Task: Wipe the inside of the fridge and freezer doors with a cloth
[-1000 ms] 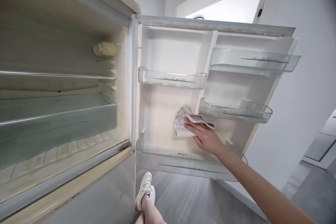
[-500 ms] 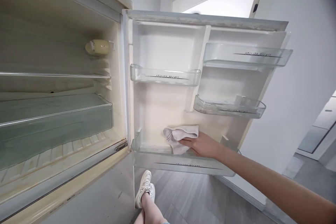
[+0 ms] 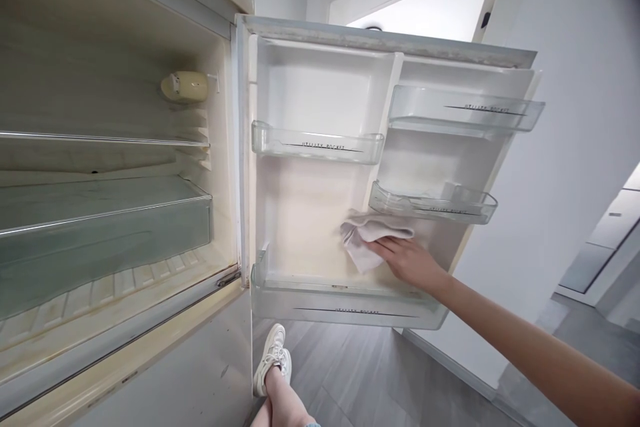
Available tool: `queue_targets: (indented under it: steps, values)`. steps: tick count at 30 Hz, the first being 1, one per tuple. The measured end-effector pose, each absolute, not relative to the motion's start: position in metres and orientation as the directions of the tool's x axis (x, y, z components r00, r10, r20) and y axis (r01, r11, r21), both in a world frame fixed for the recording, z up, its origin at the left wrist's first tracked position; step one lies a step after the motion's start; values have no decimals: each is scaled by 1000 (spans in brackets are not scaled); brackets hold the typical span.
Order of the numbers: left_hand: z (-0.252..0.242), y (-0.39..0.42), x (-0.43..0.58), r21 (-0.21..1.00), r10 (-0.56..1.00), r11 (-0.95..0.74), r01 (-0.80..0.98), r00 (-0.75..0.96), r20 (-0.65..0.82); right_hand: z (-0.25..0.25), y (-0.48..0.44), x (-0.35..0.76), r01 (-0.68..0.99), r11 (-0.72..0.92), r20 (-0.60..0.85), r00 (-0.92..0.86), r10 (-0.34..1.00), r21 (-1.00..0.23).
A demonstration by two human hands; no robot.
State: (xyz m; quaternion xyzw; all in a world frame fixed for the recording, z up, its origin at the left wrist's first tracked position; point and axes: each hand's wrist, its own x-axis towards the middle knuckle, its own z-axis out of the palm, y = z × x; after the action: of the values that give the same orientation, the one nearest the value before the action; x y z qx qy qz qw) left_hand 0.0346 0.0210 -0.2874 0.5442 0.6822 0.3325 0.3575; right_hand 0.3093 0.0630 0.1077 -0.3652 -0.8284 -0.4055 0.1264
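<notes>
My right hand (image 3: pixel 407 260) presses a pale grey cloth (image 3: pixel 367 247) against the yellowed inner panel of the open fridge door (image 3: pixel 305 213). The cloth lies folded and bunched under my fingers, just below the lower right door shelf (image 3: pixel 435 205). Beneath the hand runs the long bottom door shelf (image 3: pixel 345 310), clear plastic with printed lettering. The upper left door shelf (image 3: pixel 320 147) and upper right door shelf (image 3: pixel 465 110) hold nothing that I can see. My left hand is outside the view.
At the left, the fridge interior (image 3: pixel 223 147) has a glass shelf (image 3: pixel 105 140), a greenish drawer (image 3: pixel 110 240) and a yellowed lamp housing (image 3: pixel 185 87). My crossed legs with white shoes (image 3: pixel 273 357) are below the door, over grey flooring (image 3: pixel 355 373). A wall (image 3: pixel 560 147) stands at right.
My right hand has moved the cloth up and to the right across the door panel. The door's free side has swung slightly; the view has shifted a little.
</notes>
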Motion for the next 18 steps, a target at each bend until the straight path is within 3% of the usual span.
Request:
queue_targets:
  steps: [3, 6, 14, 18]
  values:
    - [-269, 45, 35, 829, 978, 206, 520, -121, -167, 104, 62, 308, 583, 528, 356, -805, 474, 617]
    - [-263, 50, 44, 818, 969, 245, 521, -147, -197, 109, 62, 313, 533, 543, 309, -837, 452, 649]
    - [-270, 8, 77, 783, 912, 375, 496, -348, -216, 137, 55, 357, 693, 122, 570, -669, 477, 711]
    - [-270, 9, 71, 767, 910, 380, 517, -358, -209, 129, 51, 363, 721, 152, 570, -643, 511, 676]
